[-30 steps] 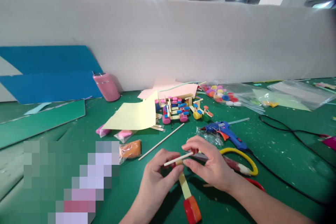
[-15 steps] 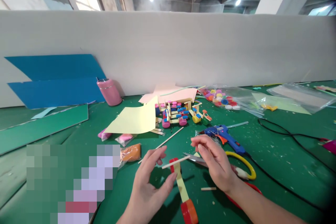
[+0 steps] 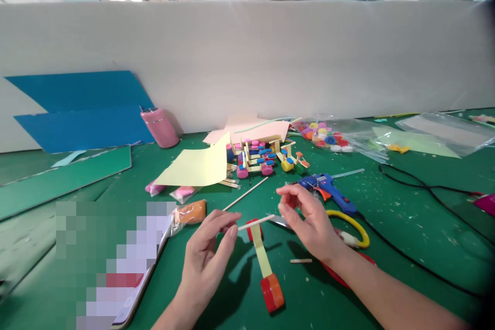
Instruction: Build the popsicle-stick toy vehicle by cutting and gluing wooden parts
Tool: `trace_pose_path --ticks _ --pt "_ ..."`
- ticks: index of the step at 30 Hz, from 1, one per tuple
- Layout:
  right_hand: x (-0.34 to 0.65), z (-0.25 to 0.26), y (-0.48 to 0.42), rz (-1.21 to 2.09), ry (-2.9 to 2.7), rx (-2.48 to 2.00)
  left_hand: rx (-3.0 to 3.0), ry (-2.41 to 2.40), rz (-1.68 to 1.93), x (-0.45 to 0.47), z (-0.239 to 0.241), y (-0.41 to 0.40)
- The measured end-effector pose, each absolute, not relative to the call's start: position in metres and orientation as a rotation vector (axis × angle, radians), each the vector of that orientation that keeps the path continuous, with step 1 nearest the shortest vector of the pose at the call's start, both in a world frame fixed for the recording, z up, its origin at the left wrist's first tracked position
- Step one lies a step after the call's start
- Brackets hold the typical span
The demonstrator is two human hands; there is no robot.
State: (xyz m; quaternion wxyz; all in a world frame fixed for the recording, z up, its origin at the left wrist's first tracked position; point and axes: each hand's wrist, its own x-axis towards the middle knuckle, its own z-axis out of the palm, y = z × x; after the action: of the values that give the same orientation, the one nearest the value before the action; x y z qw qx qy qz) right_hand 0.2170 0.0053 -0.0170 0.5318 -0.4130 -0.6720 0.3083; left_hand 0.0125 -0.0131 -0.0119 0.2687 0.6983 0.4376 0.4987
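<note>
My left hand (image 3: 211, 250) pinches one end of a short thin wooden stick (image 3: 258, 222) between thumb and fingers. The stick points right, above the far end of a pale yellow strip (image 3: 263, 258). Red wheels (image 3: 255, 233) sit at that far end, and a red and orange pair of wheels (image 3: 272, 293) is at the near end. My right hand (image 3: 309, 221) hovers past the stick's free tip, fingers curved and apart, holding nothing. Beneath it lie scissors (image 3: 361, 232) with yellow and red handles, partly hidden. A short stick piece (image 3: 300, 261) rests on the table.
A blue glue gun (image 3: 332, 193) with a black cord lies right. Small wheeled models (image 3: 255, 160) and yellow paper (image 3: 189, 167) are behind. A phone (image 3: 143, 273), partly blurred, and a bagged orange lump (image 3: 191, 212) lie left. A longer stick (image 3: 247, 193) lies beyond my hands.
My left thumb and fingers have come together on the stick's end; they were apart before. The view has shifted slightly downward. My right hand keeps nearly the same pose.
</note>
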Motion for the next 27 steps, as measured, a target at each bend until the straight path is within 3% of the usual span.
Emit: trace_pose_path --ticks 11,27 --pt "0.2091 -0.0169 0.0023 0.591 -1.950 -0.819 2.059 1.096 1.322 0.0143 -0.0177 -0.0114" --pt "0.2086 -0.0206 0.0048 0.503 -2.010 -0.796 2.095 1.069 1.352 0.0157 -0.0142 -0.0130"
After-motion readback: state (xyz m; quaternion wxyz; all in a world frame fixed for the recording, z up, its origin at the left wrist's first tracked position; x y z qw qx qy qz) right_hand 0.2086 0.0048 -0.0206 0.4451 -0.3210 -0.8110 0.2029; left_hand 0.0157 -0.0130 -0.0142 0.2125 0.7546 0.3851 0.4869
